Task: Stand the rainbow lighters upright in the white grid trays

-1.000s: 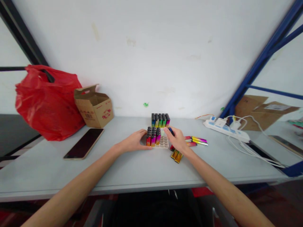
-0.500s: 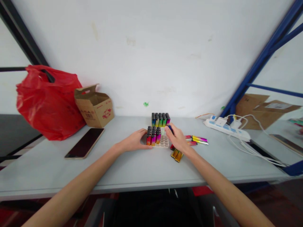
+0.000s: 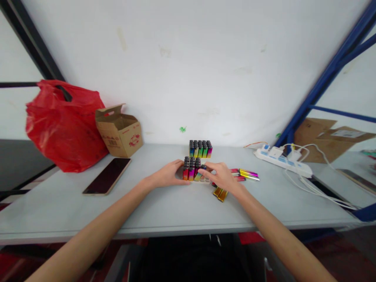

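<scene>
Rows of upright lighters (image 3: 191, 172) stand in the left part of a pale tray (image 3: 207, 181) with round holes. My left hand (image 3: 169, 174) curves round the left side of that group, thumb at the front and fingers behind. My right hand (image 3: 219, 174) pinches a tilted yellow-green lighter (image 3: 198, 176) over the tray, beside the standing ones. Behind the tray is a second upright block of lighters (image 3: 200, 149). Red lighters (image 3: 240, 178), gold lighters (image 3: 220, 194) and a purple-yellow pair (image 3: 249, 174) lie flat to the right, partly hidden by my right hand.
On the left are a phone (image 3: 107, 176), an open cardboard box (image 3: 120, 131) and a red plastic bag (image 3: 66, 125). A white power strip (image 3: 283, 163) with cables lies on the right of the grey table (image 3: 164, 213), near a blue frame.
My right hand has brought its lighter down and left, from above the tray's back to its front beside the standing lighters. My left hand stays round the group.
</scene>
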`<state>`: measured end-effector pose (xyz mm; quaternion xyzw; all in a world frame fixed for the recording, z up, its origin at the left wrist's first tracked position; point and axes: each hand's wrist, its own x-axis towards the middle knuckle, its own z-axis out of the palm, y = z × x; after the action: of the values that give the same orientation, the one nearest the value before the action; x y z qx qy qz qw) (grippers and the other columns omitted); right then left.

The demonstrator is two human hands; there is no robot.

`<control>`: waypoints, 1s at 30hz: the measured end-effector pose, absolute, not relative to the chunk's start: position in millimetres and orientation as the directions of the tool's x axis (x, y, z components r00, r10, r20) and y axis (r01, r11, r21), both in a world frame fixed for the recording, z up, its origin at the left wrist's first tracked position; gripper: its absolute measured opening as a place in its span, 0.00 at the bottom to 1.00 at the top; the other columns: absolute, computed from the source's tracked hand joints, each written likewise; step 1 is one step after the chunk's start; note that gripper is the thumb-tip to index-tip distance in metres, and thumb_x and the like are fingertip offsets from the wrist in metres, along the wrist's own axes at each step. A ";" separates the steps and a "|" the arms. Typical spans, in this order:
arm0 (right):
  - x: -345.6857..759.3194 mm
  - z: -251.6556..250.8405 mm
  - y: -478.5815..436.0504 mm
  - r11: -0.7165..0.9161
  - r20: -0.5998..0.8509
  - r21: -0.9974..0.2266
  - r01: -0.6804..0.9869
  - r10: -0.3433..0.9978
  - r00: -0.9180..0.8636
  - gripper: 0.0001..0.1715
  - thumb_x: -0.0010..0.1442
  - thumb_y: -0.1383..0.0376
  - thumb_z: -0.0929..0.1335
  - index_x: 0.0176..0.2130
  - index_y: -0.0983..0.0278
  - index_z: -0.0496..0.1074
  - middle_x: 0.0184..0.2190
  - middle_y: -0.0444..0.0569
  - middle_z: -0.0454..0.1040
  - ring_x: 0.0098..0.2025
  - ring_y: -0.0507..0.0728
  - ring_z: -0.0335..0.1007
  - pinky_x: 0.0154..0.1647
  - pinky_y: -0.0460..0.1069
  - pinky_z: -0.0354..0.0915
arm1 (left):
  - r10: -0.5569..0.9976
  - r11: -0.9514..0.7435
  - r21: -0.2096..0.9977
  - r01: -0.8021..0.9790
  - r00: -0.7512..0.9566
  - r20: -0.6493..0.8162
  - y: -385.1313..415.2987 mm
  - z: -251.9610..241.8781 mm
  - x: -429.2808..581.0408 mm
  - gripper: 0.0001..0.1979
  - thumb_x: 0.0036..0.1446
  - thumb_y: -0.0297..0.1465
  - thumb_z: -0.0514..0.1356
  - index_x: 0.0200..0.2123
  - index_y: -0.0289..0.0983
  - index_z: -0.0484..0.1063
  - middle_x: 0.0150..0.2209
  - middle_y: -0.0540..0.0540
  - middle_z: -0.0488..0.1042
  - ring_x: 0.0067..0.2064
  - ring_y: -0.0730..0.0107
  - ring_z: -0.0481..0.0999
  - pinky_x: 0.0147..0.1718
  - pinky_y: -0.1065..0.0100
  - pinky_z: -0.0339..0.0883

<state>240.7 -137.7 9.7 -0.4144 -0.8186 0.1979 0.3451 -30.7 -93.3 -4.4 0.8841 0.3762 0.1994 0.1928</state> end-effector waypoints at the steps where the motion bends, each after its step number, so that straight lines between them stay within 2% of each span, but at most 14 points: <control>1: 240.5 9.1 -136.8 0.586 0.395 -0.597 0.548 0.809 -0.435 0.31 0.71 0.41 0.65 0.27 0.59 0.68 0.21 0.44 0.71 0.24 0.55 0.62 0.31 0.50 0.56 | 0.740 -0.643 0.495 0.584 0.640 0.206 -92.9 -4.7 -30.9 0.36 0.53 0.58 0.70 0.54 0.38 0.74 0.52 0.39 0.78 0.53 0.46 0.79 0.54 0.53 0.73; 5: 239.1 5.7 -133.2 0.637 0.396 -0.510 0.579 0.771 -0.499 0.34 0.71 0.38 0.64 0.27 0.60 0.68 0.24 0.45 0.72 0.25 0.55 0.61 0.30 0.49 0.54 | 0.734 -0.647 0.505 0.571 0.646 0.210 -91.2 -6.5 -31.6 0.35 0.54 0.57 0.70 0.54 0.38 0.74 0.54 0.37 0.78 0.53 0.46 0.79 0.55 0.51 0.73; 9: 237.2 4.1 -132.4 0.631 0.407 -0.460 0.625 0.775 -0.483 0.35 0.70 0.37 0.65 0.27 0.60 0.68 0.24 0.47 0.72 0.27 0.55 0.62 0.31 0.50 0.53 | 0.734 -0.652 0.501 0.570 0.640 0.227 -90.9 -6.9 -31.4 0.35 0.53 0.58 0.70 0.53 0.39 0.74 0.52 0.39 0.78 0.52 0.46 0.79 0.54 0.51 0.73; 12: 245.5 6.5 -127.6 0.598 0.392 -0.455 0.659 0.800 -0.455 0.33 0.74 0.41 0.62 0.28 0.60 0.71 0.23 0.45 0.72 0.26 0.55 0.63 0.31 0.49 0.54 | 0.735 -0.651 0.495 0.575 0.641 0.223 -92.1 -5.3 -31.1 0.35 0.53 0.58 0.70 0.54 0.39 0.74 0.52 0.39 0.78 0.53 0.46 0.79 0.54 0.52 0.73; 14: 261.5 10.3 -120.5 0.559 0.430 -0.437 0.705 0.818 -0.382 0.30 0.77 0.47 0.60 0.31 0.60 0.73 0.25 0.46 0.73 0.27 0.56 0.66 0.33 0.50 0.58 | 0.738 -0.649 0.492 0.580 0.638 0.221 -93.1 -3.9 -31.0 0.35 0.53 0.59 0.69 0.52 0.39 0.75 0.52 0.39 0.78 0.53 0.45 0.79 0.54 0.53 0.73; 16: 287.3 14.9 -112.4 0.508 0.462 -0.425 0.749 0.833 -0.303 0.25 0.76 0.51 0.61 0.36 0.61 0.76 0.28 0.49 0.78 0.31 0.58 0.71 0.36 0.51 0.63 | 0.737 -0.650 0.487 0.583 0.640 0.218 -93.8 -2.7 -31.1 0.35 0.53 0.60 0.69 0.51 0.39 0.75 0.52 0.39 0.78 0.52 0.46 0.79 0.54 0.53 0.74; 19: 339.3 18.7 -105.6 0.456 0.380 -0.433 0.778 0.875 -0.301 0.17 0.72 0.56 0.66 0.44 0.62 0.80 0.42 0.56 0.84 0.42 0.62 0.80 0.45 0.54 0.72 | 0.740 -0.646 0.473 0.599 0.642 0.199 -93.6 -2.4 -31.5 0.35 0.53 0.61 0.68 0.51 0.40 0.75 0.52 0.39 0.78 0.52 0.47 0.80 0.54 0.54 0.74; 21: 375.2 17.1 -107.8 0.401 0.304 -0.413 0.817 0.907 -0.292 0.16 0.69 0.57 0.67 0.48 0.62 0.81 0.49 0.58 0.84 0.49 0.65 0.81 0.51 0.57 0.74 | 0.745 -0.642 0.465 0.609 0.639 0.191 -92.2 -3.4 -32.1 0.35 0.53 0.61 0.68 0.51 0.40 0.75 0.52 0.39 0.78 0.52 0.47 0.80 0.54 0.54 0.74; 23: 404.9 12.5 -114.7 0.357 0.233 -0.378 0.854 0.930 -0.286 0.17 0.65 0.56 0.70 0.48 0.61 0.82 0.51 0.58 0.84 0.52 0.67 0.81 0.55 0.60 0.74 | 0.748 -0.641 0.462 0.613 0.635 0.196 -90.2 -5.1 -32.8 0.35 0.52 0.61 0.68 0.51 0.39 0.76 0.53 0.39 0.78 0.52 0.46 0.80 0.54 0.54 0.73; 26: 430.8 3.2 -126.9 0.330 0.179 -0.375 0.866 0.943 -0.281 0.18 0.64 0.53 0.71 0.45 0.60 0.84 0.49 0.59 0.85 0.51 0.70 0.82 0.56 0.62 0.75 | 0.748 -0.641 0.459 0.616 0.635 0.193 -87.7 -6.8 -33.4 0.36 0.52 0.60 0.68 0.52 0.38 0.76 0.54 0.38 0.78 0.53 0.45 0.80 0.55 0.54 0.73; 30: 436.9 -5.6 -132.6 0.306 0.172 -0.451 0.838 0.951 -0.255 0.20 0.64 0.50 0.70 0.43 0.60 0.84 0.44 0.59 0.85 0.43 0.68 0.83 0.48 0.60 0.78 | 0.745 -0.643 0.460 0.612 0.638 0.193 -86.7 -5.7 -34.0 0.36 0.52 0.58 0.69 0.53 0.37 0.77 0.56 0.36 0.78 0.56 0.43 0.79 0.59 0.52 0.72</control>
<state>436.9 -132.6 -5.6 -0.5732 -0.7806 0.1352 0.2092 -34.0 -86.7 -5.7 0.8872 0.3826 0.1858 0.1791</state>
